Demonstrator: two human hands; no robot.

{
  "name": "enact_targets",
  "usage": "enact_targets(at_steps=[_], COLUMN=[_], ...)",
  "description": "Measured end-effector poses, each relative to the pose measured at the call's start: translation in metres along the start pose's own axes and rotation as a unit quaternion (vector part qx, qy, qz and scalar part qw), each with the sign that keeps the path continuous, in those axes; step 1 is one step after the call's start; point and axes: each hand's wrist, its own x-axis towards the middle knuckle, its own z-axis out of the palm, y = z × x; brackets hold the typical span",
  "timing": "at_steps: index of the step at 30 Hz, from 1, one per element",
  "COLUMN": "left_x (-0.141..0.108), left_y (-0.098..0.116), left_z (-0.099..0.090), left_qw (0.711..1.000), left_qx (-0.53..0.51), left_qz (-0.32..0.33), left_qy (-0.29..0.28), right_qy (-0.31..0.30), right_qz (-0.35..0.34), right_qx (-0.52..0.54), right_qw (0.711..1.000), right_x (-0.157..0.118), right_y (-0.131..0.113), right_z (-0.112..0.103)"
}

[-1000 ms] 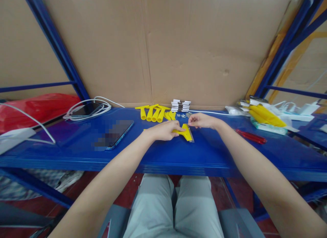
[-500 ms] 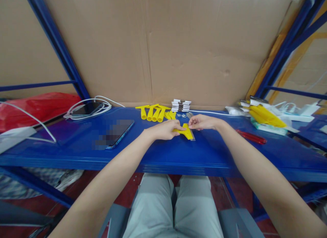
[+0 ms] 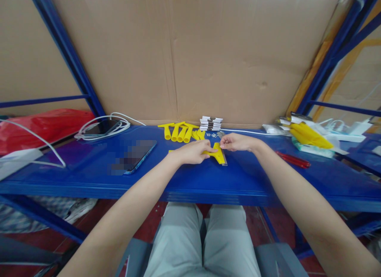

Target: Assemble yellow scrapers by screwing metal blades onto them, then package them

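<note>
My left hand [image 3: 196, 152] is wrapped round the handle of a yellow scraper-like tool [image 3: 219, 154], whose wide head points right. Along that head lies a thin metal or clear strip [image 3: 225, 163]. The fingers of my right hand [image 3: 233, 142] are pinched together at the upper edge of the head; whatever is between them is too small to make out. Behind my hands are several yellow handles [image 3: 175, 133], a few smaller yellow pieces [image 3: 198, 134] and small silvery parts [image 3: 212, 135]. A stack of white packets [image 3: 210, 122] stands by the cardboard.
On the blue table [image 3: 190, 185] lie a dark phone [image 3: 139, 156] at left, a coiled white cable [image 3: 122, 126] and red-handled tools [image 3: 293, 159] at right. Yellow pieces in plastic [image 3: 311, 136] rest near a white power strip [image 3: 347, 136]. Cardboard [image 3: 220, 58] closes the back.
My left hand and the yellow tool have shifted very slightly. A bit of yellow handle end now shows behind my left wrist. My right hand stays at the head's upper edge.
</note>
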Motion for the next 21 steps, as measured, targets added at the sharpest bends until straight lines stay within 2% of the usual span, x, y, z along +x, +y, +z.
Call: enact_targets(at_steps=[12, 21], left_x=[0.0001, 0.0004], left_y=[0.0090, 0.0091], left_z=[-0.0005, -0.0007], left_qw=[1.000, 1.000], left_qx=[0.008, 0.005], left_qz=[0.025, 0.025], left_qy=[-0.004, -0.003], right_qy=[0.064, 0.055], right_qz=[-0.008, -0.023], right_qx=[-0.017, -0.002], right_qw=[0.998, 0.998], right_x=[0.0073, 0.0083], right_y=[-0.0001, 0.0018], right_z=[0.0020, 0.0026])
